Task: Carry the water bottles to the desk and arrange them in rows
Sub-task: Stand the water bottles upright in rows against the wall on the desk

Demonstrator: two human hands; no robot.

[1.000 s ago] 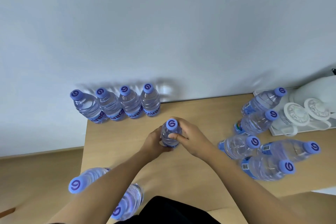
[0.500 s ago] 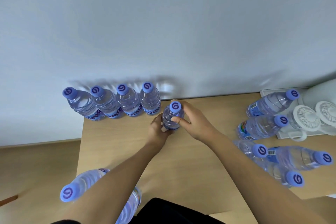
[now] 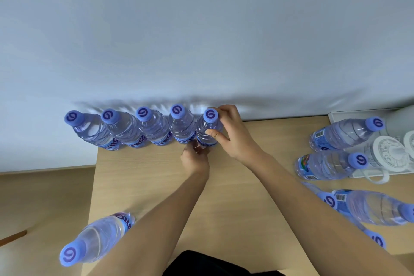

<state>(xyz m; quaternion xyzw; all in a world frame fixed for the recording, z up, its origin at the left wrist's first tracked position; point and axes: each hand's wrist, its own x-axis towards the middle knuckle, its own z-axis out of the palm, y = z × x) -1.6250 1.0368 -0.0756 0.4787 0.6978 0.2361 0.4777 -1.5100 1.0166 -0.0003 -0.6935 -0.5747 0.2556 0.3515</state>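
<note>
1. Pale, bare wall [image 3: 201,29] filled the upper half of the head view, and a light wooden desk [image 3: 235,197] butted against it below.
2. Four water bottles stood upright in a row along the back edge of the desk, against the wall: the first bottle [image 3: 89,129] at the left end, then the second bottle [image 3: 122,129], the third bottle [image 3: 153,127] and the fourth bottle [image 3: 182,124], each just beside its neighbour.
3. A fifth bottle [image 3: 207,127] stood at the right end of that row, touching or almost touching the fourth one; which of the two could not be told.
4. The right hand [image 3: 233,134] was wrapped around the fifth bottle's upper body, thumb across the front and fingers curled behind near the cap.
5. The left hand [image 3: 195,157] was at the base of the same bottle, its fingers curled at the lower label; how firmly it held could not be made out.
6. A near-left bottle [image 3: 98,238] stood at the front left corner of the desk, beside the left forearm.
7. On the right side of the desk were more bottles, well apart from the row: an upper right bottle [image 3: 342,133], a middle right bottle [image 3: 327,167] and a lower right bottle [image 3: 371,207], with two more caps partly hidden by the right forearm.
8. A white tray [image 3: 336,115] with white lidded cups [image 3: 389,152] sat at the far right edge.
</note>
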